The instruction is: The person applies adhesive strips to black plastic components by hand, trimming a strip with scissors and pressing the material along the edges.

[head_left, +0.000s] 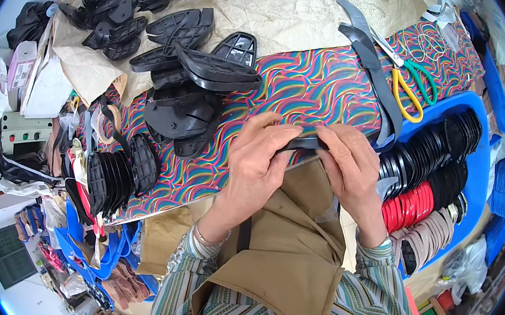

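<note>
Between my two hands, above the table's front edge, is a narrow shiny black strip-like piece (307, 143). My left hand (257, 161) pinches its left end between thumb and fingers. At its right end my right hand (350, 168) grips with fingertips on top and thumb below. Fingers cover both ends, so its full shape is hidden. Left of my left hand, black molded sole-like pieces (183, 116) with ribbed undersides lie in a loose pile. Scissors (398, 62) with one yellow and one green handle rest beyond my right hand, beside a dark strap-like strip (378, 78).
A blue bin (486, 151) at right holds rows of black, red (409, 198) and beige pieces. A swirl-patterned cloth (316, 81) covers the table, with a pale woven sheet (280, 13) behind. More black pieces (111, 182) stand stacked at the left edge. A brown apron (283, 271) hangs below my hands.
</note>
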`<state>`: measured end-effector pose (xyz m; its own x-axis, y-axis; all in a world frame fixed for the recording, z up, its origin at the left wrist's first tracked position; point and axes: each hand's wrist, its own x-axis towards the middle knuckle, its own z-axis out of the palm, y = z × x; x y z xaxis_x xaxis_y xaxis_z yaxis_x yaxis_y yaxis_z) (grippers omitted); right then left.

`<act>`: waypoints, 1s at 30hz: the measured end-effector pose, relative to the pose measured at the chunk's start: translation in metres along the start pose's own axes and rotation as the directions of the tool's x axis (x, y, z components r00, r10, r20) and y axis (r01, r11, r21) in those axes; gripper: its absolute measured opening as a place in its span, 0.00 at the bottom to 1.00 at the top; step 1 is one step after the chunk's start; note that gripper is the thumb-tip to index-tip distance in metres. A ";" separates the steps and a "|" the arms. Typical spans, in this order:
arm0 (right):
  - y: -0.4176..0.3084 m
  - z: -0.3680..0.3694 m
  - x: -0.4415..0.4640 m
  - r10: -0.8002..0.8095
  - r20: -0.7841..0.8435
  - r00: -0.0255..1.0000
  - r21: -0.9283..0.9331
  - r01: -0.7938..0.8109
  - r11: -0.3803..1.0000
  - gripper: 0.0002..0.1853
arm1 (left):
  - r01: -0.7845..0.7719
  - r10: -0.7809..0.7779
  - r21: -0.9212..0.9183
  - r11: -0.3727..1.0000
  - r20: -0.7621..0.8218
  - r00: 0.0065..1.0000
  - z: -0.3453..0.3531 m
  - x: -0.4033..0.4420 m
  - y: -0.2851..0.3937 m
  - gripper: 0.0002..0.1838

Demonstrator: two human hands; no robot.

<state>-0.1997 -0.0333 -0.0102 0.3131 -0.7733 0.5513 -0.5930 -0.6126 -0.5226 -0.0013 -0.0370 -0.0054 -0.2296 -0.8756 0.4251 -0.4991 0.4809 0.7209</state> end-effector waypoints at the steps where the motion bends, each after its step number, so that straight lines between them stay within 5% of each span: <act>1: 0.003 0.003 -0.002 -0.009 -0.023 1.000 0.012 0.009 1.000 0.20 | -0.038 0.038 0.070 0.997 0.002 0.999 -0.002 0.001 0.000 0.16; 6: 0.004 0.006 -0.005 -0.021 -0.058 0.998 0.035 0.023 0.999 0.19 | -0.004 0.006 0.034 0.999 -0.058 0.998 -0.002 0.001 0.002 0.16; 10: 0.007 0.001 -0.010 0.013 -0.052 0.999 0.006 -0.013 1.000 0.19 | 0.070 -0.102 -0.125 0.990 -0.267 0.958 0.006 -0.013 -0.002 0.16; 14: 0.006 0.006 -0.012 0.027 -0.071 0.997 -0.002 -0.027 1.000 0.19 | -0.031 0.009 -0.068 0.997 -0.303 0.953 0.002 -0.010 -0.013 0.15; 17: 0.004 0.007 -0.014 0.049 -0.086 0.995 -0.031 -0.052 0.998 0.17 | -0.160 0.228 0.228 0.960 -0.310 0.923 0.001 -0.007 -0.014 0.13; 20: 0.001 0.007 -0.017 0.080 -0.100 0.992 -0.081 -0.088 0.993 0.14 | -0.115 0.163 0.145 0.983 -0.384 0.909 0.006 -0.005 -0.010 0.13; 22: 0.004 0.009 -0.021 0.465 -0.174 0.868 0.152 -0.443 0.884 0.13 | -0.104 0.137 0.101 0.989 -0.419 0.897 0.012 0.000 -0.003 0.14; 23: 0.005 0.010 -0.023 0.637 -0.174 0.751 0.274 -0.585 0.764 0.13 | 0.010 -0.053 -0.100 0.995 -0.434 0.900 0.015 0.004 0.007 0.15; 25: 0.000 0.018 -0.023 0.683 -0.146 0.716 0.448 -0.568 0.691 0.13 | 0.226 -0.421 -0.483 0.846 -0.345 0.839 0.022 0.007 0.024 0.17; 27: -0.007 0.025 -0.020 0.757 -0.051 0.651 0.748 -0.477 0.461 0.13 | 0.218 -0.408 -0.488 0.845 -0.324 0.854 0.032 0.003 0.024 0.18; 30: -0.012 0.023 -0.020 0.717 0.097 0.690 0.792 -0.490 0.364 0.14 | 0.209 -0.380 -0.494 0.844 -0.277 0.883 0.033 0.003 0.019 0.21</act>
<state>-0.1815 -0.0140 -0.0297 -0.1371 -0.9889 -0.0578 0.2183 0.0267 -0.9755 -0.0389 -0.0317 -0.0085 0.2183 -0.9426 0.2525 -0.0569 0.2460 0.9676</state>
